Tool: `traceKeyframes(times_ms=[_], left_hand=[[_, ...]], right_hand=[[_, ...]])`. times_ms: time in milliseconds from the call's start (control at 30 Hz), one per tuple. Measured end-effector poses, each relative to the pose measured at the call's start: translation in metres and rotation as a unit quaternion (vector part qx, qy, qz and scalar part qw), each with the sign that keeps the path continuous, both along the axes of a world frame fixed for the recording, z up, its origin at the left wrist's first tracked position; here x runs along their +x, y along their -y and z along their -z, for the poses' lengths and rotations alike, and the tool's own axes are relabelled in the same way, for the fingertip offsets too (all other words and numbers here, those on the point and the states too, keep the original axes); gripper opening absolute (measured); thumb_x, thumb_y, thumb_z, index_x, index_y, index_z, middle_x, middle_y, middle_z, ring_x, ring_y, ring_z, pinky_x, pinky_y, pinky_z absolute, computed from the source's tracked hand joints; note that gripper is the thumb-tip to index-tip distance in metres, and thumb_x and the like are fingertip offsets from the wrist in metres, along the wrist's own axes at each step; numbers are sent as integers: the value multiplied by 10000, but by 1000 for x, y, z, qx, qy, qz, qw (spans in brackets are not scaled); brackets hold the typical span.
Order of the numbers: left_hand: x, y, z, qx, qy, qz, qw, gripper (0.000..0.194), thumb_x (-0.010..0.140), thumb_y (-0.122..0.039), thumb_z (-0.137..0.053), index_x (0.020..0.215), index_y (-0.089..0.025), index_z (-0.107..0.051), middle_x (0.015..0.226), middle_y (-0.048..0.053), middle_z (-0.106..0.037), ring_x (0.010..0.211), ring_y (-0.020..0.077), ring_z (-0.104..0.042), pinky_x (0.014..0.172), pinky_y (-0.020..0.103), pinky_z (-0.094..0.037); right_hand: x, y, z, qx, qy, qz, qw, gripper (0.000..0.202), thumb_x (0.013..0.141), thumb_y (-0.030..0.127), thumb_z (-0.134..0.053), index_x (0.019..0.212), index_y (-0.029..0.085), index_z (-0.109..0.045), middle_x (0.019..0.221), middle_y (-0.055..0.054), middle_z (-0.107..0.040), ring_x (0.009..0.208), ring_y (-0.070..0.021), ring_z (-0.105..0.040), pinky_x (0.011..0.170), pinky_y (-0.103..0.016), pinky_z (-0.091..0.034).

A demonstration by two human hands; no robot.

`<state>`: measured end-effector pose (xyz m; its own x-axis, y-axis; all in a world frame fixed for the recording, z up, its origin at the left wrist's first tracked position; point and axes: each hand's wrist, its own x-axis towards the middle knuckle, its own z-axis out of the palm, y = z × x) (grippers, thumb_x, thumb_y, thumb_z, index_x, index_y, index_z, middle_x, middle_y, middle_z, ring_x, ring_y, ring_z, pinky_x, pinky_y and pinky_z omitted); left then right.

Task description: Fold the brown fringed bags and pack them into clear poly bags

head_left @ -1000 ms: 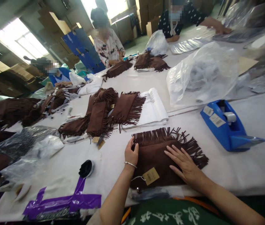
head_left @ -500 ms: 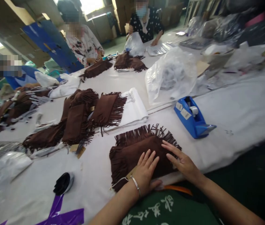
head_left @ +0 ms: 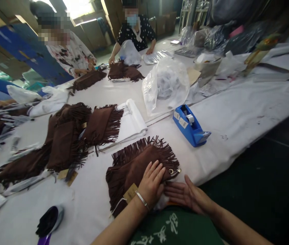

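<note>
My left hand, the nearer, lies flat on the brown piece, which extends left and ahead, long axis roughly crosswise. Right hand open, just rightward; contact undetermined.

Left fingers lie flat, right fingers extended.

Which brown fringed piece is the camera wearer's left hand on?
The near brown fringed piece, left of the blue tape dispenser: the left hand rests on it, while the other pieces lie farther away.
</note>
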<state>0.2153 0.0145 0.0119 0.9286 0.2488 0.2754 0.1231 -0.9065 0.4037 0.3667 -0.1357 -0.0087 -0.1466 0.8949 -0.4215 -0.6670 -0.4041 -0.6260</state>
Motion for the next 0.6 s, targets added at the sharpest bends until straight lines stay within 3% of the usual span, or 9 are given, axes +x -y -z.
traceKeyframes(times_ms=[133, 267, 400, 500, 600], left_hand=[[-3, 3, -5, -4, 33, -3, 999, 607, 787, -74, -445, 1380, -140, -335, 1381, 121, -441, 1363, 271, -247, 1091, 560, -287], [-4, 9, -4, -7, 28, 1, 1000, 583, 812, -58, -425, 1382, -141, -335, 1378, 122, -445, 1357, 264, -263, 1090, 550, -301], [-1, 12, -1, -34, -2, 30, 999, 491, 832, -83, -432, 1320, -134, -421, 1338, 122, -492, 1337, 263, -311, 1093, 559, -287], [-4, 7, -6, -67, -29, 61, 995, 421, 846, -129, -469, 1267, -156, -485, 1295, 102, -538, 1306, 254, -370, 1100, 538, -286], [-21, -8, -22, -76, -9, 38, 996, 415, 867, -130, -476, 1276, -201, -484, 1264, 71, -569, 1277, 229, -416, 1097, 489, -316]], right_hand=[[-12, -55, -2, 56, -15, 85, 995, 800, 858, 660, 33, 1340, 195, -406, 1346, -99, -499, 1209, -214, -494, 1016, -441, -398], [6, -99, 6, 55, -45, 144, 987, 859, 817, 745, -54, 1329, 163, -425, 1275, -128, -560, 1162, -266, -526, 960, -486, -428], [28, -109, 15, 72, -23, 210, 975, 857, 793, 773, -76, 1338, 205, -415, 1282, -104, -559, 1190, -271, -502, 992, -518, -376], [37, -105, 15, 70, 2, 195, 978, 845, 796, 772, -88, 1313, 208, -446, 1285, -97, -558, 1214, -269, -479, 1019, -528, -341], [40, -107, 5, 74, 16, 165, 983, 847, 809, 760, -87, 1276, 179, -490, 1262, -102, -575, 1226, -258, -470, 1048, -504, -319]])
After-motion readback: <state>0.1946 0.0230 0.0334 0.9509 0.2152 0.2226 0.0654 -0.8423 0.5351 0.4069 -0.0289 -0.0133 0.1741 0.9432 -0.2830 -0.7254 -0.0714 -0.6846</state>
